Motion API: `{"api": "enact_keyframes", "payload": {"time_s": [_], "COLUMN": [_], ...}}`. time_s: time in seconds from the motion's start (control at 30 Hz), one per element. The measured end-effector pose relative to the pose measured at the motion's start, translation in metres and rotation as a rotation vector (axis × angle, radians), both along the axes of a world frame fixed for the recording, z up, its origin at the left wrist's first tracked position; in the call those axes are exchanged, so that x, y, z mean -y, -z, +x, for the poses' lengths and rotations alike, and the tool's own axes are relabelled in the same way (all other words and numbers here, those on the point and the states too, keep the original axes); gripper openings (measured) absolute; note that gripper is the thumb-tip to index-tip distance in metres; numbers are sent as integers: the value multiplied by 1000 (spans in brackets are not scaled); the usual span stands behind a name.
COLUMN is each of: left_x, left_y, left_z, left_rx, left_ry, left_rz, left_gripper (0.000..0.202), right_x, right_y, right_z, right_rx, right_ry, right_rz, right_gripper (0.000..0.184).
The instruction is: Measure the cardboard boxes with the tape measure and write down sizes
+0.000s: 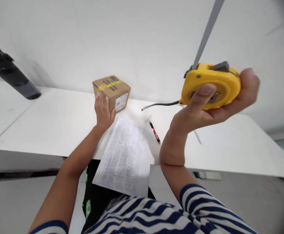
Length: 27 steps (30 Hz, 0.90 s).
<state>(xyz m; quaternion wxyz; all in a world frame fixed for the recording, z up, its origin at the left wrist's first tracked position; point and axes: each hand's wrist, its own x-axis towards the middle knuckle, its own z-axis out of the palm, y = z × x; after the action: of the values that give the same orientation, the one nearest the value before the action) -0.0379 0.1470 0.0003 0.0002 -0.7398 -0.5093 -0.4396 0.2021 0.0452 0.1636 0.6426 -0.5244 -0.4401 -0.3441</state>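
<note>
My right hand [212, 100] is raised above the table and wrapped round a yellow tape measure [211, 86], with the thumb across its face. A grey blade [207, 32] runs up from the tape measure and out of the frame's top edge. From the case's lower left hangs a black wrist strap [161, 104]. My left hand [104, 112] rests against the near side of a small brown cardboard box [112, 92], fingers spread and stretched out. Yellow tape crosses the box's top, and a white label sits on its right side.
Handwritten paper sheets [123, 154] lie below the box and overhang the table's [46, 126] front edge. A red and black pen [154, 132] lies right of them. On the left, a dark upright object [12, 71] stands near the white wall [142, 42].
</note>
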Motion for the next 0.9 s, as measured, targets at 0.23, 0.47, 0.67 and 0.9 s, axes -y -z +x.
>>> {"api": "enact_keyframes", "payload": {"time_s": [0.23,0.47,0.67,0.9], "left_x": [41,26,13,3], "left_y": [-12,11,12,15], "left_z": [37,36,27,21], "left_rx": [-410,-492,-488,-394], "left_ry": [677,532,367,362], "left_rz": [-218,-529,-583,-510], "left_gripper": [69,99,93,102], "right_x": [-20,-36,-50,-19], "right_y": [96,171,186,168], "right_z": [124,140,143,98], "right_rx": [-278,-407,-440,-187], "right_ry": [-147,-124,85,-85], "right_rz": [-850,-1014,-1043,-963], "right_gripper": [60,50,55,79]}}
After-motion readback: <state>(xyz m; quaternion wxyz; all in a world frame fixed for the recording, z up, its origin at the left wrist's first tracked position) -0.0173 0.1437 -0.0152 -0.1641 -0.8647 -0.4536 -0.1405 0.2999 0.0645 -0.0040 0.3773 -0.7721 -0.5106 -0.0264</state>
